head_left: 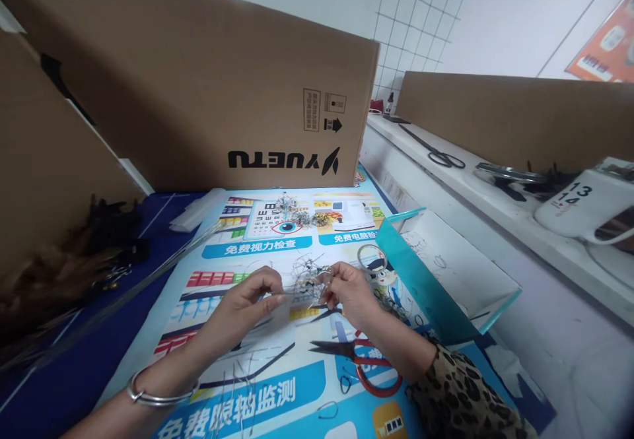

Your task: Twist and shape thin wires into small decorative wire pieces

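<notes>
Over the middle of the printed mat (302, 353), my left hand (255, 294) is closed in a pinch, thumb against fingers. What lies between its fingertips is too fine and blurred to name. My right hand (351, 294) pinches the near edge of a tangled piece of thin silvery wire with small dark bits (308, 279), which fills the gap between both hands. Under my right wrist lie red-handled scissors (379, 373), blades apart and pointing left. More wire clusters (300, 214) lie farther back on the mat, and loose thin wires (238, 386) lie in front.
A teal box with a white inside (456, 274) stands open at the right. Beyond it, a white ledge holds black scissors (446, 158) and a white mug (579, 204). A tall cardboard box (208, 82) closes off the back. Brown fluffy material (64, 280) lies at left.
</notes>
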### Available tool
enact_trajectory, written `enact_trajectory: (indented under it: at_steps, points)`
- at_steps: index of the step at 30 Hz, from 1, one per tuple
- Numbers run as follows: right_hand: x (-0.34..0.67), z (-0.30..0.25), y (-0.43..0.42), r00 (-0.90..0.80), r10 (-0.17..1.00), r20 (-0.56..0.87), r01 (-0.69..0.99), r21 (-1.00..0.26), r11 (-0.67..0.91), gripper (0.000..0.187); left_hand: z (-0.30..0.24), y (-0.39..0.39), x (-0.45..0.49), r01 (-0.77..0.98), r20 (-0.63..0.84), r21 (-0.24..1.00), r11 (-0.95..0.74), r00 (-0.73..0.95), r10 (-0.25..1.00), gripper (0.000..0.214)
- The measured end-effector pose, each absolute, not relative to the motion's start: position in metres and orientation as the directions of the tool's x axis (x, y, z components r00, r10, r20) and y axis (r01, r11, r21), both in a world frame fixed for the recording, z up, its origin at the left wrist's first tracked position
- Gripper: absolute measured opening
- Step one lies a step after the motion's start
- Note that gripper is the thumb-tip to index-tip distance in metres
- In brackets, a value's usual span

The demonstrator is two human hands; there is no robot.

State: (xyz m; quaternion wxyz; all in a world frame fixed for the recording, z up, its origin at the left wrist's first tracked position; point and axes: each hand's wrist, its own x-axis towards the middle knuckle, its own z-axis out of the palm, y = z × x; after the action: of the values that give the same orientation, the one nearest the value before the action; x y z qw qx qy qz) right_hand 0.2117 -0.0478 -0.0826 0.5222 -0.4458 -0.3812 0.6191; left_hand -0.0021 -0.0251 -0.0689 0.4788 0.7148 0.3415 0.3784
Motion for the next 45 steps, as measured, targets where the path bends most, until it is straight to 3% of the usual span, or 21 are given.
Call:
enact_trajectory:
  at_steps: [8, 14, 17, 21, 25, 29, 34, 39, 45]
  points:
    - [0.212, -0.083, -0.049, -0.115, 0.979, -0.169, -0.465, -0.861, -0.203, 0.015, -0.072, -0.024, 0.0, 0.19, 0.274, 0.878, -0.439, 0.552, 0.787, 0.006]
    - [0.211, -0.077, -0.05, -0.132, 0.97, -0.202, -0.45, -0.86, -0.24, 0.019, -0.087, -0.025, 0.005, 0.048, 0.327, 0.912, -0.407, 0.513, 0.794, 0.043]
    - [0.212, -0.071, -0.052, -0.138, 0.979, -0.151, -0.339, -0.922, -0.19, 0.017, -0.088, -0.028, 0.009, -0.138, 0.293, 0.956, -0.258, 0.489, 0.822, 0.054]
    - [0.211, -0.061, -0.056, -0.179, 0.978, -0.105, -0.215, -0.966, -0.143, 0.015, -0.078, -0.034, 0.013, -0.405, 0.12, 0.905, 0.129, 0.533, 0.837, 0.035]
    - [0.206, -0.061, -0.058, -0.181, 0.977, -0.109, -0.157, -0.978, -0.138, 0.015, -0.071, -0.038, 0.015, -0.459, 0.064, 0.853, 0.247, 0.562, 0.825, 0.037]
    - [0.201, -0.069, -0.059, -0.175, 0.975, -0.136, -0.127, -0.979, -0.16, 0.013, -0.078, -0.039, 0.017, -0.425, 0.0, 0.863, 0.273, 0.54, 0.842, 0.035]
    - [0.201, -0.069, -0.06, -0.18, 0.968, -0.174, -0.126, -0.972, -0.198, 0.014, -0.088, -0.033, 0.014, -0.352, -0.001, 0.915, 0.199, 0.49, 0.872, 0.011]
    - [0.206, -0.061, -0.058, -0.17, 0.964, -0.205, -0.16, -0.959, -0.232, 0.016, -0.088, -0.026, 0.01, -0.287, 0.028, 0.954, 0.085, 0.367, 0.93, 0.011]
    - [0.208, -0.063, -0.054, -0.165, 0.965, -0.202, -0.225, -0.945, -0.236, 0.017, -0.087, -0.029, 0.012, -0.374, 0.1, 0.924, 0.077, 0.432, 0.897, 0.034]
